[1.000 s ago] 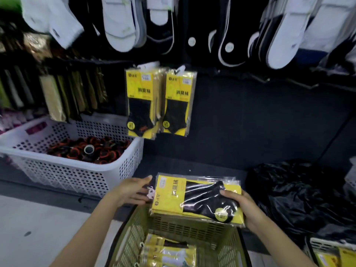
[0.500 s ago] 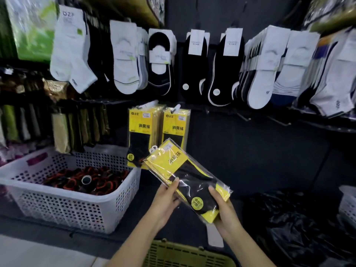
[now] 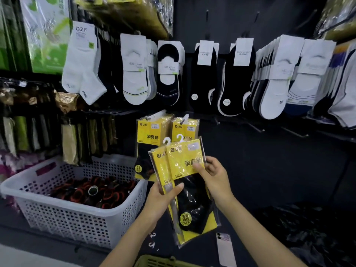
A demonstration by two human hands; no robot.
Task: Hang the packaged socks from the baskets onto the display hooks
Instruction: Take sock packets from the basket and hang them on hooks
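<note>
Holds a small fan of yellow-carded sock packs [image 3: 184, 170] upright before the dark display wall, hanger tabs uppermost. Pinches the lower left edge with the left hand [image 3: 161, 199], thumb laid across the clear film. Curls the right hand [image 3: 213, 176] round the right edge, thumb on the yellow card. Looks like two packs, possibly more hidden behind. Just behind them, matching hung packs [image 3: 148, 137] in two rows, beside a white basket [image 3: 57, 218]. Green basket [image 3: 159, 262] rim at the bottom edge.
</note>
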